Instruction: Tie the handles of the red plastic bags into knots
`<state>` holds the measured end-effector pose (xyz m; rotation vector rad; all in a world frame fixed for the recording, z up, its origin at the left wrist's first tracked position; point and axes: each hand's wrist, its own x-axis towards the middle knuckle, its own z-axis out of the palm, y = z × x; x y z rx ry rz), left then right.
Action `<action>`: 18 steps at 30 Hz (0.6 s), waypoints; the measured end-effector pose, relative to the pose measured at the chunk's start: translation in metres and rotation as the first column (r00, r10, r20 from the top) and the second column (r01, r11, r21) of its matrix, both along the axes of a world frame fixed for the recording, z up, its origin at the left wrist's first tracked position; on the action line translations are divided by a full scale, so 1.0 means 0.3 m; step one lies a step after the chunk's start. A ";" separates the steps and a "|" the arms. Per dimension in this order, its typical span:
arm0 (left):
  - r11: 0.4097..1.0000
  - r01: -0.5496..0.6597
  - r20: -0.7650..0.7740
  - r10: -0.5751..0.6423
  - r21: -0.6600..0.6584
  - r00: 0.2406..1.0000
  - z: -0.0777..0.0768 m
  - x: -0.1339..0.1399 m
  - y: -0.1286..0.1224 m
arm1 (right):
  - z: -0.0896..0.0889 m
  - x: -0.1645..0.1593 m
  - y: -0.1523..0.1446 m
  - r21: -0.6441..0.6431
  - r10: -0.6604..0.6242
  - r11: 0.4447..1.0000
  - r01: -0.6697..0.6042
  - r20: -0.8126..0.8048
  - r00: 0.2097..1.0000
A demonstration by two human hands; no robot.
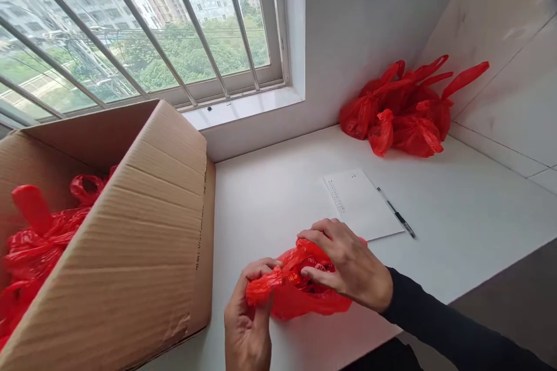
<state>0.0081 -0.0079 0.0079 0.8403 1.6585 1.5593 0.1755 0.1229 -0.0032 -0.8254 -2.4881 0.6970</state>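
Note:
A red plastic bag (300,295) lies on the white table (456,226) near its front edge, and both hands grip it. My left hand (248,319) pinches the bag's left end from below. My right hand (348,264), in a black sleeve, presses over its top with the fingers curled into the plastic. Something dark shows through the bag, too unclear to name.
A large open cardboard box (152,232) with several red bags (35,237) inside stands at the left. A pile of tied red bags (404,110) sits in the far right corner. A printed sheet (359,203) and a pen (395,213) lie mid-table. A barred window (143,29) is behind.

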 end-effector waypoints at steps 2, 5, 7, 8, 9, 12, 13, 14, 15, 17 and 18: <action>1.000 0.001 0.143 -0.004 0.017 0.990 0.019 0.010 0.001 | -0.010 -0.013 0.001 0.038 0.014 0.999 -0.015 0.044 0.999; 0.996 -0.013 0.286 -0.011 0.084 0.958 0.055 0.022 0.012 | 0.023 0.000 0.008 -0.061 0.014 0.998 -0.016 -0.034 0.999; 0.989 -0.020 0.365 -0.035 0.144 0.930 0.084 0.030 0.022 | 0.074 0.029 0.016 -0.194 0.005 0.981 -0.028 -0.120 0.993; 0.985 -0.021 0.406 -0.052 0.173 0.912 0.099 0.034 0.026 | 0.103 0.048 0.020 -0.258 -0.002 0.965 -0.037 -0.150 0.989; 0.980 -0.024 0.443 -0.067 0.197 0.894 0.114 0.038 0.030 | 0.133 0.067 0.024 -0.312 -0.014 0.949 -0.042 -0.176 0.984; 0.973 -0.042 0.528 -0.087 0.228 0.845 0.153 0.045 0.038 | 0.211 0.123 0.031 -0.376 -0.081 0.926 -0.027 -0.270 0.960; 0.974 -0.044 0.538 -0.085 0.223 0.839 0.163 0.047 0.038 | 0.232 0.138 0.030 -0.370 -0.104 0.929 -0.017 -0.305 0.947; 0.979 -0.036 0.537 -0.081 0.203 0.839 0.173 0.050 0.037 | 0.252 0.151 0.028 -0.357 -0.121 0.934 -0.009 -0.340 0.932; 0.985 -0.020 0.518 -0.074 0.172 0.852 0.181 0.055 0.035 | 0.271 0.160 0.023 -0.345 -0.132 0.939 -0.004 -0.370 0.920; 0.997 0.042 0.413 -0.065 0.064 0.908 0.195 0.077 0.030 | 0.309 0.163 0.010 -0.331 -0.119 0.943 -0.026 -0.411 0.904; 0.998 0.063 0.346 -0.065 0.014 0.936 0.201 0.096 0.028 | 0.327 0.156 0.002 -0.329 -0.086 0.942 -0.068 -0.430 0.899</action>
